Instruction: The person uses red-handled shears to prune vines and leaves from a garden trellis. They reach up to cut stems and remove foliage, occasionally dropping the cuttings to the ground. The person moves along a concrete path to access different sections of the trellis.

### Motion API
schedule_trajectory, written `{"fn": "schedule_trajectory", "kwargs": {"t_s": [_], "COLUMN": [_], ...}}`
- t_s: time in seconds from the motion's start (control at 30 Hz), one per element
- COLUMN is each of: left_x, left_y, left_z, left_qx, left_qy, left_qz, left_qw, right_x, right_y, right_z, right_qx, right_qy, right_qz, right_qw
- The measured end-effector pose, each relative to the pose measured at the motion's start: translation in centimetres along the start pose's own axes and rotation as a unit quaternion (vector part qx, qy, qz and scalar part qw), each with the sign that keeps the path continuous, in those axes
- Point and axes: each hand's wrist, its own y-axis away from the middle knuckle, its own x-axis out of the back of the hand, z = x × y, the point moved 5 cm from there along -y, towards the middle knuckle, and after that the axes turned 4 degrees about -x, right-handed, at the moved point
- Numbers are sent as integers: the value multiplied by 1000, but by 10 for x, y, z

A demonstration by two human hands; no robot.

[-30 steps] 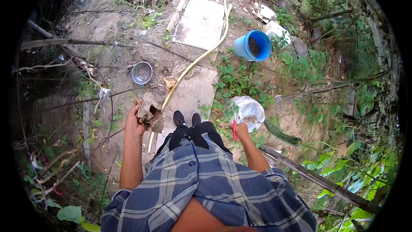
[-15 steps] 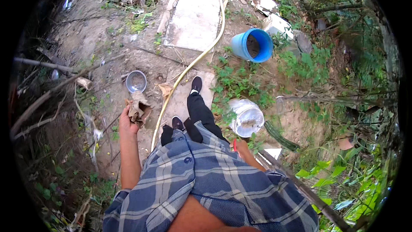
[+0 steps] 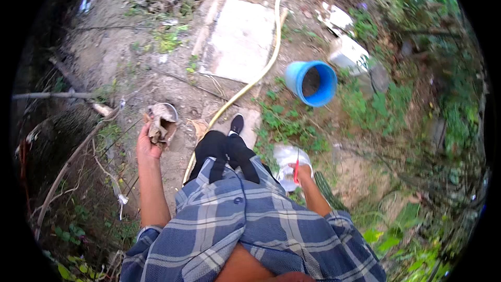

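Observation:
My left hand (image 3: 150,143) is closed on a crumpled brown papery piece (image 3: 163,125) with a dark opening; I cannot tell whether it is paper or dry leaf. Behind that piece, a small grey bowl (image 3: 172,108) on the ground shows only part of its rim. At the right, my right hand (image 3: 302,174) grips what looks like red-handled scissors (image 3: 296,171), held upright with a thin blade pointing away from me. Just beyond and beneath this hand sits a whitish translucent plastic bag or container (image 3: 284,157), whose contents are mostly hidden.
A blue bucket (image 3: 295,79) with dark soil inside stands ahead to the right. The yellow hose (image 3: 245,90) runs past a pale slab (image 3: 237,39). White broken pieces (image 3: 348,53) lie beyond the bucket. Branches (image 3: 68,164) crowd the left; plants and a green ridged gourd-like thing (image 3: 324,190) are at right.
My right hand has risen over the plastic bag, bringing the red-handled scissors into sight. The brown piece now covers most of the bowl. My legs are bent more, and the view has shifted.

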Motion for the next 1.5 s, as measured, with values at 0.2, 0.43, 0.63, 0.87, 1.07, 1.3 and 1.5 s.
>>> {"fn": "schedule_trajectory", "kwargs": {"t_s": [0.2,0.43,0.63,0.87,1.07,1.3,1.5], "left_x": [-28,-102,-148,-271,-341,-394,-399], "left_y": [-40,-120,-228,-297,-360,-400,-430], "left_z": [10,26,34,101,160,227,300], "left_qx": [-7,-5,36,21,-6,-108,-235], "left_qy": [27,28,70,56,64,82,244], "left_qz": [23,45,57,32,15,95,195], "left_qw": [999,999,995,998,998,986,920], "right_x": [-3,8,1,-40,-69,-74,-67], "right_y": [33,33,26,30,27,-38,-71], "right_z": [-51,-137,-277,-446,-545,-707,-911], "right_qx": [-33,7,96,-25,71,138,201], "right_qy": [34,103,210,53,226,309,379], "right_qz": [-38,26,52,-13,-7,-10,4], "right_qw": [998,994,971,998,972,941,903]}}
